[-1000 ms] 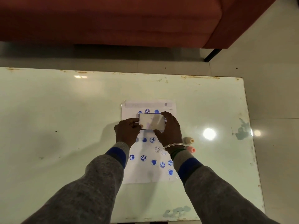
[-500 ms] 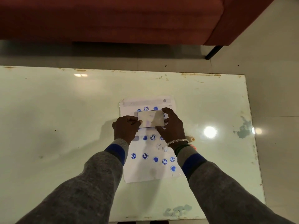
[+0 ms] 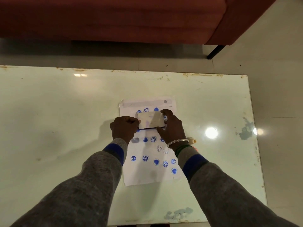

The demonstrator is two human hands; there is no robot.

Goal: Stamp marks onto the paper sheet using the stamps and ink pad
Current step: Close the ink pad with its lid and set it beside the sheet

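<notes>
A white paper sheet (image 3: 152, 175) with several blue smiley and heart marks lies on the pale table (image 3: 65, 128). Above its upper half, both hands hold a flat rectangular ink pad case (image 3: 151, 120) with a shiny lid. My left hand (image 3: 125, 128) pinches its left edge with curled fingers. My right hand (image 3: 172, 126) grips its right side, thumb under the near edge and fingers over the far edge. A cream stamp (image 3: 192, 141) lies on the table by my right wrist, and a bit of an orange one (image 3: 195, 147) shows just below it.
A red-brown sofa (image 3: 131, 18) stands beyond the table's far edge, one black leg (image 3: 215, 51) on the tiled floor. The table's right edge (image 3: 255, 145) runs close to the stamps. Worn paint patches (image 3: 246, 128) and light glare mark the tabletop.
The ink pad case and both hands have shifted slightly toward the far end of the sheet. The grip on the case looks the same.
</notes>
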